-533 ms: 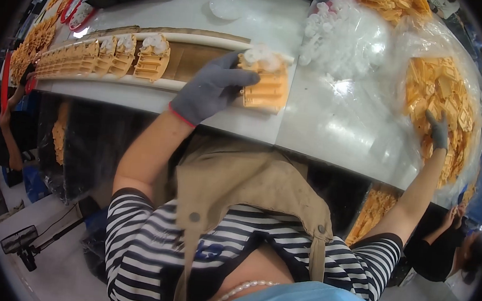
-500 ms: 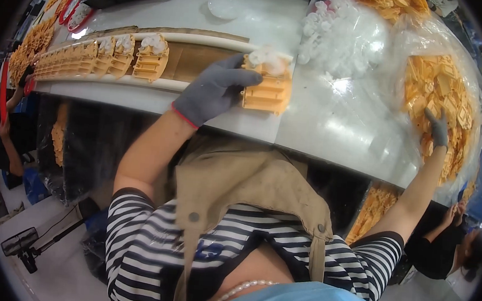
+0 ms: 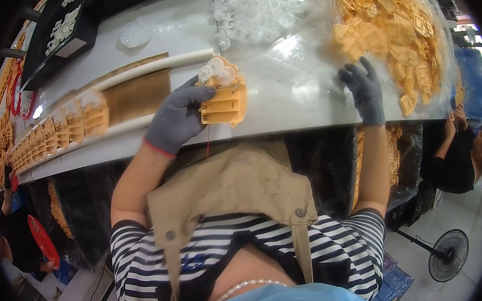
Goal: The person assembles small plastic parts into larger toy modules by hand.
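l hand (image 3: 179, 113) gripping ribbed yellow plastic piece (image 3: 225, 105) w/ white discs (image 3: 217, 67)
r hand (image 3: 365, 93) loosely open nr heaped yellow plastic parts (image 3: 401, 40)

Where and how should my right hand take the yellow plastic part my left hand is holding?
On the yellow plastic part, probably the right edge, coming from the right: the left hand holds its left edge, leaving the right one free. Gripping below the white round pieces should avoid them.

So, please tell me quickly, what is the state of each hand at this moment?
Left hand: closed on the edge of a yellow plastic part.
Right hand: open, nothing visible in it.
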The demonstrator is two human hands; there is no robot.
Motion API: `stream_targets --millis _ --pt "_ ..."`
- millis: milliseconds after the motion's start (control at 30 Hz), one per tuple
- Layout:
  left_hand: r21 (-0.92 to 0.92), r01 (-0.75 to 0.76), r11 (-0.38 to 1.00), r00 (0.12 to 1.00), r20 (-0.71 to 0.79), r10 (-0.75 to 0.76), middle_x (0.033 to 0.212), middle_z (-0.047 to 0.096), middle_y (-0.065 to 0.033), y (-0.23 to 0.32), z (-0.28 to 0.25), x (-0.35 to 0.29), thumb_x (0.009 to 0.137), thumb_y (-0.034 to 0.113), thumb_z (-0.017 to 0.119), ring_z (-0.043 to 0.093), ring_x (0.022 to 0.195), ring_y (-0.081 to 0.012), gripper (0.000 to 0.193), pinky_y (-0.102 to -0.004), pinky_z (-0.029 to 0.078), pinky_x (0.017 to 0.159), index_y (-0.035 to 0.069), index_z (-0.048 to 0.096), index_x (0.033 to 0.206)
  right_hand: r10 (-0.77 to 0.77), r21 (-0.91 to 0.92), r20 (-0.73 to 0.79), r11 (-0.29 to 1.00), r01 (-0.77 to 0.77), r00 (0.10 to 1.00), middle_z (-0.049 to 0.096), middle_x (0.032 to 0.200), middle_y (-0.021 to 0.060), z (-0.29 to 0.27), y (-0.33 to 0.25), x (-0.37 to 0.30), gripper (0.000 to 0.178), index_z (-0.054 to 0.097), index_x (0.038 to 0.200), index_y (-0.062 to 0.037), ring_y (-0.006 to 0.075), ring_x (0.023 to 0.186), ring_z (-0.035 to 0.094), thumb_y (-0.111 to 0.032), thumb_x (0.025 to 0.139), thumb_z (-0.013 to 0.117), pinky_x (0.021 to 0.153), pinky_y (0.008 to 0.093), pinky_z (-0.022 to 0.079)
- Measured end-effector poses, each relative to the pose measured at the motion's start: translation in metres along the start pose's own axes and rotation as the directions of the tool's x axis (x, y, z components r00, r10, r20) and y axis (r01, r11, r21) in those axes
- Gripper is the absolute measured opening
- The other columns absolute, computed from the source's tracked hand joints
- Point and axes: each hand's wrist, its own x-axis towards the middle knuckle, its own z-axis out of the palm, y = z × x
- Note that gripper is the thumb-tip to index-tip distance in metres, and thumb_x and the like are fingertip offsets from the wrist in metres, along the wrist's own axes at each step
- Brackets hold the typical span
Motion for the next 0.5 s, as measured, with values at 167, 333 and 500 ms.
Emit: stream_targets --millis 167,333,500 --pt "0.152 -0.115 0.982 0.993 0.047 0.109 0.130 0.050 -0.0134 -0.002 -0.001 0.000 0.090 -0.001 0.047 0.050 0.121 -0.0227 0.044 -0.0351 0.041 0.104 -0.004 0.040 0.134 -0.250 -0.715 -0.085 0.690 0.116 0.965 0.061 0.102 0.0064 0.003 -0.004 -0.004 0.047 0.059 0.117 -0.0036 0.0182 0.079 0.061 -0.030 0.081 0.072 0.075 0.0298 0.050" --pt "-0.251 0.067 0.966 0.994 -0.063 -0.086 0.132 0.050 -0.0128 0.003 0.013 0.003 0.090 0.003 0.046 0.050 0.122 -0.0240 0.047 -0.0361 0.039 0.105 -0.001 0.039 0.136 -0.750 -0.932 0.223 0.024 0.362 0.623 0.065 0.101 0.0123 -0.001 0.000 0.043 0.052 0.058 0.119 -0.0059 0.0227 0.081 0.063 -0.035 0.078 0.073 0.077 0.0360 0.050" --pt "-0.231 0.025 0.973 0.998 -0.054 -0.038 0.131 0.050 -0.0131 0.004 0.021 0.000 0.088 0.002 0.047 0.050 0.122 -0.0244 0.049 -0.0372 0.038 0.106 -0.001 0.039 0.135 -0.437 -0.900 0.190 0.280 0.333 0.879 0.067 0.092 0.0138 -0.003 -0.025 0.050 0.038 0.064 0.108 -0.0082 0.0215 0.072 0.063 -0.034 0.080 0.071 0.068 0.0326 0.051"
